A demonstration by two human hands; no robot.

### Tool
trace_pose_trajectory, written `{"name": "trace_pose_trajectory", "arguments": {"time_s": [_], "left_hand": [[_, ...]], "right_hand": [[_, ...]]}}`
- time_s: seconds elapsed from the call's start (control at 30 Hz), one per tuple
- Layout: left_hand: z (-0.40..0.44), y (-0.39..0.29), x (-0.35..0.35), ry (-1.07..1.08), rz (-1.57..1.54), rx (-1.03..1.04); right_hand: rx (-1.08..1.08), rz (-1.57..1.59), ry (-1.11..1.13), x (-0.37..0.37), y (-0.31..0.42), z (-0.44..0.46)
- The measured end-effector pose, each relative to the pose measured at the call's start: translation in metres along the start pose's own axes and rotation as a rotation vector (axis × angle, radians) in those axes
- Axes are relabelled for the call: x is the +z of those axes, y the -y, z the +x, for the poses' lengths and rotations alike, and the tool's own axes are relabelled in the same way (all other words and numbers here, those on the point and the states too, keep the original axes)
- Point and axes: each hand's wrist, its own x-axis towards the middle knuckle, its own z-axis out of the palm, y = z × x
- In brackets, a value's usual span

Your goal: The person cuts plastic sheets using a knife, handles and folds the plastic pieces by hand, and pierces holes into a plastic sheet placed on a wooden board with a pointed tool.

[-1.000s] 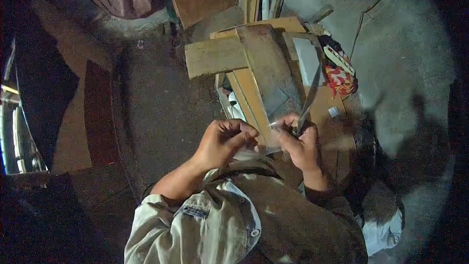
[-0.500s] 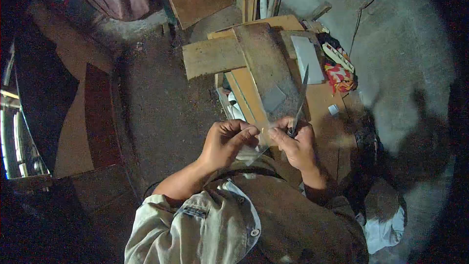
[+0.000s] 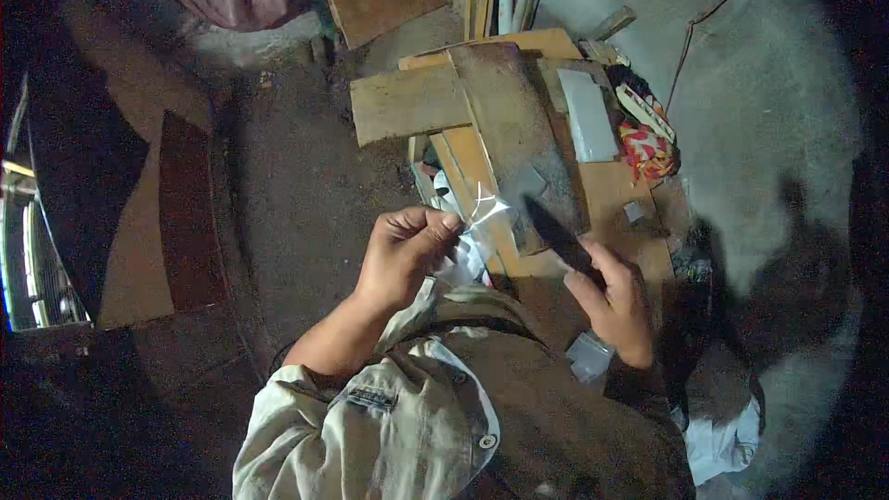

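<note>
My left hand (image 3: 403, 255) is closed in a pinch on a thin, shiny whitish strip (image 3: 489, 208) that sticks out past the fingertips. My right hand (image 3: 613, 301) is wrapped around the handle of a knife (image 3: 554, 231). Its dark blade slants up and to the left, toward the strip but apart from it. Just below my right hand is a small clear plastic packet (image 3: 590, 356); whether the hand touches it, I cannot tell.
Ahead stands a low work surface with wooden boards (image 3: 412, 102), a worn dark board (image 3: 505, 120) and a white flat piece (image 3: 588, 116). A red and yellow cloth (image 3: 650, 153) lies at its right. Beyond is a concrete wall (image 3: 741, 102).
My hands have moved apart, the right one down and to the right. The knife has swung from upright to leaning left. The whitish strip now shows beyond my left fingers.
</note>
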Motion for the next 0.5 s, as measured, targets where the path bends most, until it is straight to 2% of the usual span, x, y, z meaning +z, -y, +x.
{"name": "trace_pose_trajectory", "arguments": {"time_s": [0.07,0.13,0.3,0.37,0.5], "left_hand": [[0.000,-0.003,-0.001,0.000,-0.005,0.049],[0.002,-0.001,-0.003,0.009,-0.021,0.050],[0.001,-0.006,0.000,-0.023,-0.070,0.059],[0.001,-0.006,0.000,-0.006,-0.052,0.086],[-0.003,-0.003,0.004,0.007,0.031,0.118]], "right_hand": [[0.071,-0.024,0.002,0.000,-0.007,-0.007],[0.024,-0.239,0.078,-0.005,-0.001,-0.008],[0.074,-0.215,0.089,-0.007,0.003,-0.011],[-0.005,-0.271,0.074,-0.007,-0.004,-0.012],[0.009,-0.264,0.058,-0.001,-0.009,-0.009]]}}
